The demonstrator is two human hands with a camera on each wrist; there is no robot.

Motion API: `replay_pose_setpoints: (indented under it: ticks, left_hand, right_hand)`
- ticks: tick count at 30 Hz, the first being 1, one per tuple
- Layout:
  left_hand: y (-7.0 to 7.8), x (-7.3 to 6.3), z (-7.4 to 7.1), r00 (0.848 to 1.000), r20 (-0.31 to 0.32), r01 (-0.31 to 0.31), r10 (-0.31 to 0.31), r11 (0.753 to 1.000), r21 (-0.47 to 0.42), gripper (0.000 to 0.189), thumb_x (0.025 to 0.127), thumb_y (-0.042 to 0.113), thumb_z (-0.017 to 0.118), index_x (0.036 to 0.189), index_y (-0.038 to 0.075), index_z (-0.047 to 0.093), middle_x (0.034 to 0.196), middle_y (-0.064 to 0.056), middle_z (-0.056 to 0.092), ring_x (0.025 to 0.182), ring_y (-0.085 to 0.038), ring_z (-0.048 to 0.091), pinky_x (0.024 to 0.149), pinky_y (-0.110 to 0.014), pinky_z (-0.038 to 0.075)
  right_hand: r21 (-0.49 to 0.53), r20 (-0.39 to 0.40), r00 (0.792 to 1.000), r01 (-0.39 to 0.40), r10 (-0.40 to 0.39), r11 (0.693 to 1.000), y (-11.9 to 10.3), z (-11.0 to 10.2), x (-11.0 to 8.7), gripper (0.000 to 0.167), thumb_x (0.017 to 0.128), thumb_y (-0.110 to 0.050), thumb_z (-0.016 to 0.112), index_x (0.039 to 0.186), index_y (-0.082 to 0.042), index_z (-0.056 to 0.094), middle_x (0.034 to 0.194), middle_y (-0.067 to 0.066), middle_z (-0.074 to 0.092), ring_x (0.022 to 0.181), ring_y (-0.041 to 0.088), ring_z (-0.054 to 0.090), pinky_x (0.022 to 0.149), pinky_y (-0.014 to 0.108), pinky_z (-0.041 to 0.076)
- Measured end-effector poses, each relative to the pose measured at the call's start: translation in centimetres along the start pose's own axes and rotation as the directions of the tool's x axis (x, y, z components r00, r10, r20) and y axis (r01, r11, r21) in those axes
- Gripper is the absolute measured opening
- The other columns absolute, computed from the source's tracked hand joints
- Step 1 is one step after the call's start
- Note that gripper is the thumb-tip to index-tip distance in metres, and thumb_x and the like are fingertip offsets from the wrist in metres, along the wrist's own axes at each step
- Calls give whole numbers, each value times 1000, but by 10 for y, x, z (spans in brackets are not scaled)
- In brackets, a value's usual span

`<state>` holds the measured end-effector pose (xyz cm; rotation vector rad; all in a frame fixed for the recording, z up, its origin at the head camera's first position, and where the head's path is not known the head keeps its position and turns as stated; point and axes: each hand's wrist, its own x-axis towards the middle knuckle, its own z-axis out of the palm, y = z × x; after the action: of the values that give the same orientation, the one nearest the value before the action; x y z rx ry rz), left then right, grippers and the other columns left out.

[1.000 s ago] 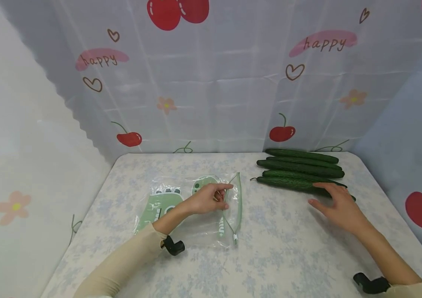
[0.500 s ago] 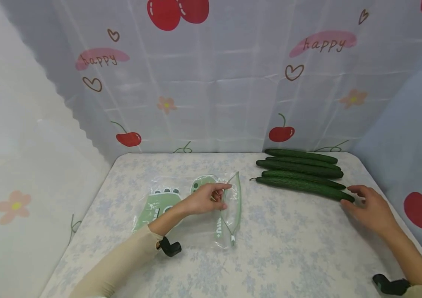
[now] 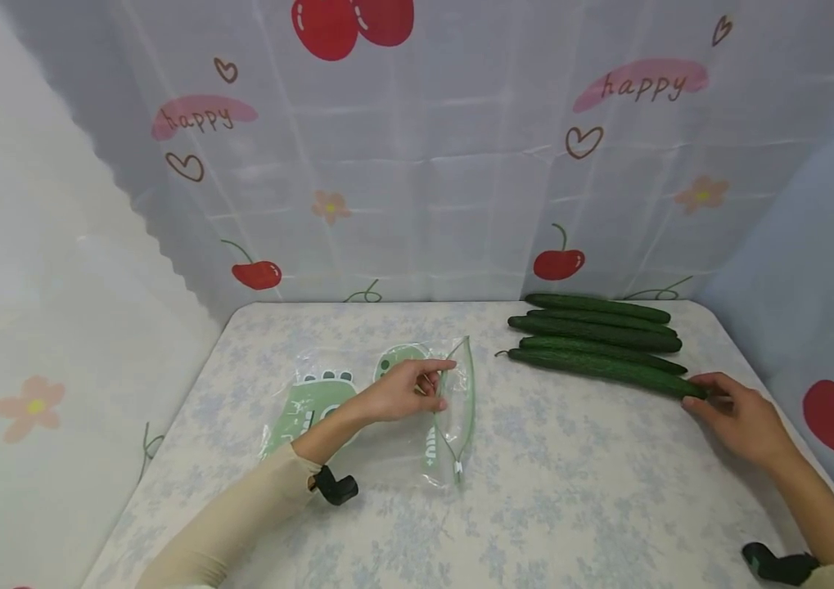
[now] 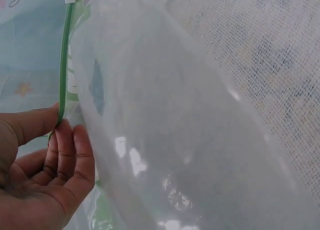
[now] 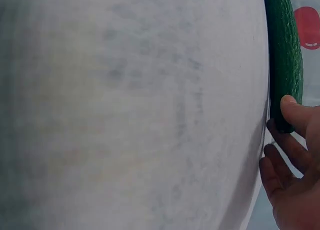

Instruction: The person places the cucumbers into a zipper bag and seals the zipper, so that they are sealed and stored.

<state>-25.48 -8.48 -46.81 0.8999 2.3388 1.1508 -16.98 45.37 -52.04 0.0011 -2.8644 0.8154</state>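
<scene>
A clear zip bag (image 3: 394, 458) with a green dinosaur print lies left of the table's middle, its mouth spread and facing right. The green zip strip (image 4: 64, 64) is pinched between thumb and fingers of my left hand (image 3: 402, 393). At the strip's near end sits a white slider (image 3: 458, 467). My right hand (image 3: 739, 419) grips the right end of the nearest cucumber (image 3: 601, 368), thumb on top and index finger under the tip, as the right wrist view shows. This cucumber is long, dark green and bumpy, with a thin stem at its left end.
Several more cucumbers (image 3: 593, 333) lie side by side behind the gripped one, at the back right of the table (image 3: 549, 491). The table wears a pale floral cloth. A curtain (image 3: 417, 204) printed with cherries and hearts hangs right behind the back edge.
My right hand has moved right from over the nearest cucumber's side to its end and now grips it. The left hand keeps hold of the bag's mouth, nearly still.
</scene>
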Motion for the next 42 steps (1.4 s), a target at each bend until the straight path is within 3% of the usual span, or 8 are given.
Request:
replay_pose_setpoints:
  ticks: [3,7,13,16,21,25,29,42]
  left_hand:
    - [0,-1,-1,1000,1,-1,1,1000,4,68,99,8,77,161,2,48,106,-8,64,89,-8,63,87,-21,58]
    - [0,-2,-2,1000,4,-2,2,1000,7,68,100,9,77,161,3,48,106,-7,64,89,-8,63,88,-21,58]
    - [0,-2,-2,1000,-3,-1,1,1000,-6,68,99,8,78,160,3,50,105,-7,62,89,-11,61,83,-20,56]
    - [0,-2,-2,1000,-7,0,0,1000,-8,67,99,7,78,160,3,50,104,-7,61,88,-11,59,82,-20,54]
    - [0,-1,-1,1000,-2,-3,2,1000,-12,68,99,7,77,160,2,49,103,-6,60,88,-11,59,82,-18,54]
    - [1,0,1,1000,5,-7,8,1000,-11,68,100,7,76,161,1,48,103,-6,61,87,-9,60,83,-19,55]
    - [2,0,2,1000,7,-6,6,1000,-8,68,100,8,77,161,2,48,104,-6,61,88,-9,61,85,-20,56]
    - [3,-1,0,1000,-3,-9,9,1000,3,67,100,7,76,160,1,48,101,-5,61,86,-10,60,80,-19,55]
  right_hand:
    - [34,-14,1000,11,-10,999,-1,-2,-2,42,105,-25,72,136,3,62,120,33,69,97,14,72,72,22,53]
    - [120,-44,999,32,-27,992,-2,-7,-6,39,106,-22,70,138,-1,63,110,3,71,90,-27,46,68,4,44]
    - [386,-20,999,-26,36,922,-11,-19,-13,29,110,-21,64,138,-12,65,98,-27,70,89,-13,69,74,7,52]
    - [605,-8,999,-32,45,796,-16,-21,-14,27,110,-13,62,136,-14,68,102,-19,75,91,-6,76,81,5,55]
    - [899,-26,999,5,42,437,-22,-16,-15,32,108,3,59,136,-8,71,113,-7,77,95,6,82,87,14,61]
    - [952,-44,989,-1,141,306,-25,-12,-15,28,105,2,64,126,-10,76,111,-5,77,91,10,83,83,20,64]
    - [967,-57,977,2,208,256,-26,-9,-16,25,103,2,67,121,-11,78,108,-4,78,87,12,84,79,24,65]
    - [973,-125,980,90,157,212,-41,-4,-17,30,103,9,61,126,-4,76,111,0,81,90,15,84,80,26,65]
